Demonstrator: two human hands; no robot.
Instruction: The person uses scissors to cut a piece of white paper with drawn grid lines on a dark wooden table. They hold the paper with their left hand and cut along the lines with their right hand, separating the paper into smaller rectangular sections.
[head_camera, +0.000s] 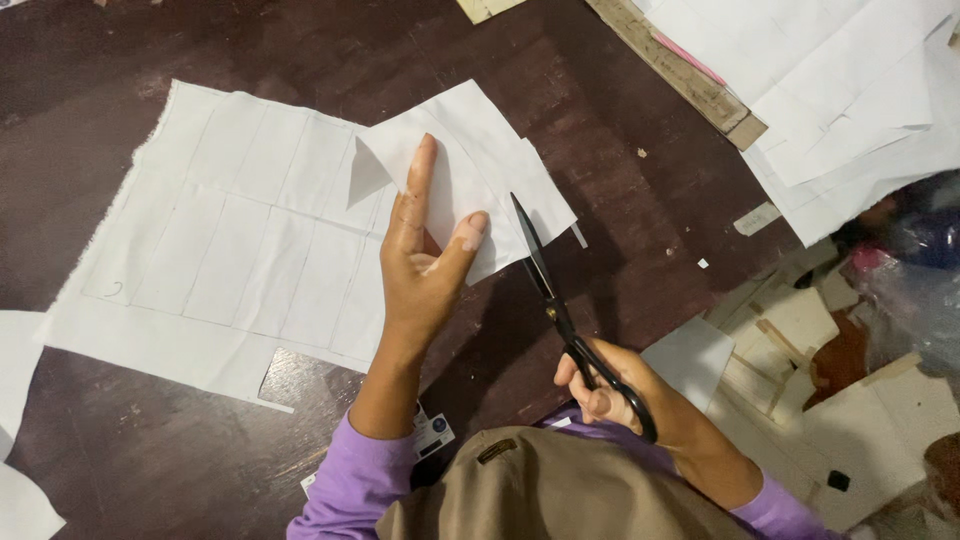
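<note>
Two hands work over a dark wooden tabletop (620, 180) in the head view. The left hand (420, 260) holds a lifted flap of white cloth (470, 160), index finger pressed flat on it and thumb beneath its edge at about 3 o'clock. The larger ruled sheet of cloth (230, 240) lies flat toward 9 o'clock. The right hand (610, 385), closed through the loops, grips black scissors (560, 310), blades slightly parted with the tips touching the flap's edge. Judging by this, a cut along the flap is under way; continuing it calls for keeping the cloth taut while the blades close. Stacked white sheets (840, 110) sit at 1 o'clock.
</note>
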